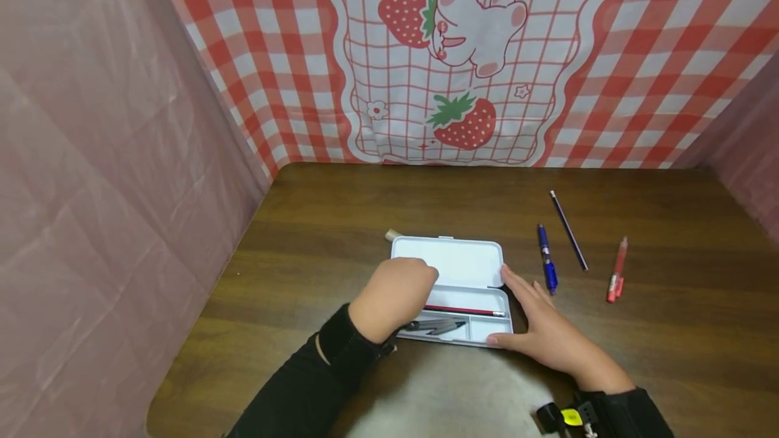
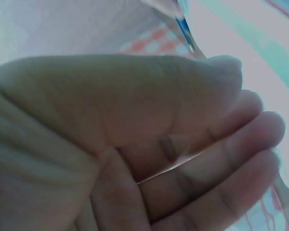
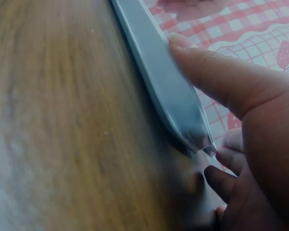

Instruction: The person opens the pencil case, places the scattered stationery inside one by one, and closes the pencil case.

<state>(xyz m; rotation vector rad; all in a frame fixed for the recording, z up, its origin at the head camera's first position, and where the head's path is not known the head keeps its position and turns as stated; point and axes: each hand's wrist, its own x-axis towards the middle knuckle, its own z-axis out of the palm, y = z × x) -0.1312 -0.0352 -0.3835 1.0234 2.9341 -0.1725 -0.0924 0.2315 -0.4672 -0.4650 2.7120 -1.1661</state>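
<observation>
A white pencil case (image 1: 447,262) lies open on the table, its lid folded back. In its tray are a red-and-black pencil (image 1: 465,310) with a white end and a grey metal compass-like tool (image 1: 435,325). My left hand (image 1: 395,296) is over the tray's left part, hiding it. In the left wrist view its thumb (image 2: 183,96) lies over the bent fingers; I cannot tell whether they pinch anything. My right hand (image 1: 548,330) holds the case's right end, thumb at the front corner and fingertips by the lid's corner. The right wrist view shows that thumb on the case's edge (image 3: 168,86).
Right of the case lie a blue pen (image 1: 547,259), a dark striped pencil (image 1: 569,230) and a red pen (image 1: 617,269). A small beige object (image 1: 393,235) sticks out behind the lid. A checked strawberry cloth (image 1: 292,73) hangs behind the wooden table (image 1: 292,235).
</observation>
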